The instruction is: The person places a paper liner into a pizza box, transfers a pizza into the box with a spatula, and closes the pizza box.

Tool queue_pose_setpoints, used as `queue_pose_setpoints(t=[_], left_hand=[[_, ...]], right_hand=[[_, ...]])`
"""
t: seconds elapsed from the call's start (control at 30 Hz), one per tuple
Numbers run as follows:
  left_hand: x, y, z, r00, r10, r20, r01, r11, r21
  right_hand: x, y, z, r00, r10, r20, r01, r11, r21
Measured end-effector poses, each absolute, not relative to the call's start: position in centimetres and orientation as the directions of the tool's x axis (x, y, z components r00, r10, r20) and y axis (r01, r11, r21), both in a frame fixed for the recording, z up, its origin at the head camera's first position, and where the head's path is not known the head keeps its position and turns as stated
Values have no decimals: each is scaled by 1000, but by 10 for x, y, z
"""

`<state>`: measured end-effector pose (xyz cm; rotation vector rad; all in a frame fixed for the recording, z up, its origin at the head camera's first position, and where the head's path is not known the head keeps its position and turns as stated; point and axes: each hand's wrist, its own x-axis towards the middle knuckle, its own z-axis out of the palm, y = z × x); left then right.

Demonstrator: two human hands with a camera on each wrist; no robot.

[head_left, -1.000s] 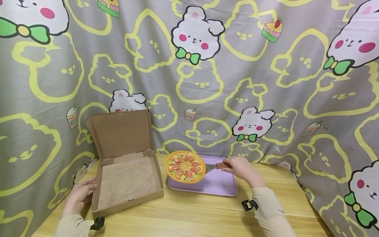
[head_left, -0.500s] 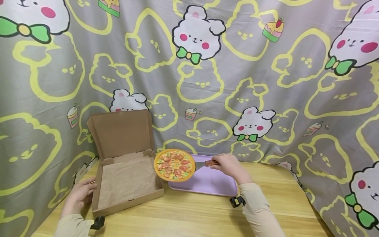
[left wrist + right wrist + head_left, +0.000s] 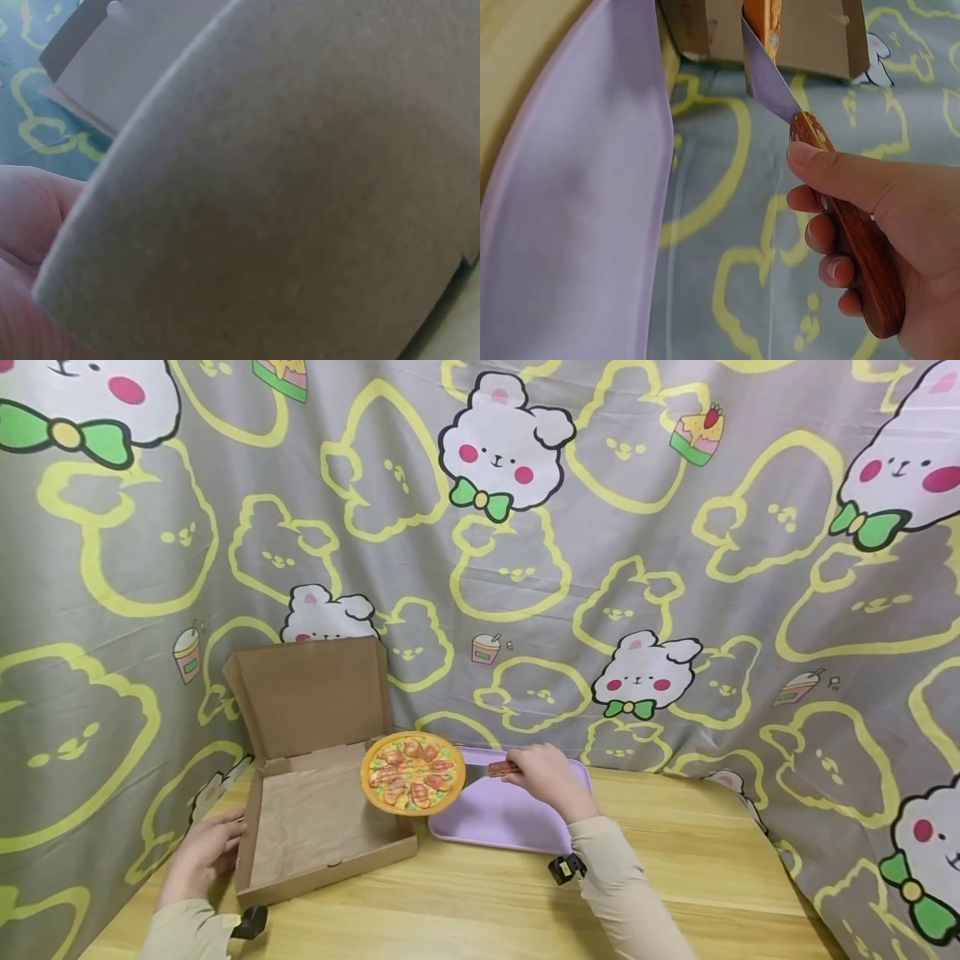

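Observation:
In the head view my right hand (image 3: 547, 779) grips the brown handle of a pizza spatula (image 3: 504, 769). A toy pizza (image 3: 412, 774) with an orange rim is carried on its blade, raised over the right edge of an open cardboard pizza box (image 3: 375, 857). The right wrist view shows my thumb and fingers curled round the wooden handle (image 3: 862, 251), with the metal blade reaching under the pizza's edge (image 3: 761, 22). My left hand (image 3: 201, 853) touches the box's left side, its fingers partly hidden. Close up, the box wall (image 3: 285, 187) fills most of the left wrist view.
Beneath the spatula lies a lilac tray (image 3: 510, 822) on the wooden table (image 3: 480, 902). Brown paper (image 3: 318, 818) lines the box, and its raised lid (image 3: 311, 697) stands before a patterned curtain (image 3: 517, 568) that surrounds the table.
My right hand has moved left with the spatula and the pizza, from above the tray to the box's right edge. The left hand and the box have stayed in place.

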<state>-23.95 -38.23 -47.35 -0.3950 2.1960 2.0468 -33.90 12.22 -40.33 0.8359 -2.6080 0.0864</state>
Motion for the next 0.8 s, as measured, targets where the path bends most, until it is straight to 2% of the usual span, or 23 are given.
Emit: queue_pose_setpoints(t=[0.33,0.57,0.8], left_hand=[[-241,-381,-472,-958,-120,-259,-268,58,962],[-240,-381,-475,-955,-136,-264,-273,49,961],[-241,-381,-474,-953,-140,-269,-278,55,959]], right_hand=[[-338,86,-410,-698,-597,396,-592,792,151],[-335,58,-418,-705,-602,375,-570,795,206],[-333,34,-424,-696,-590,409,-551,804,223]])
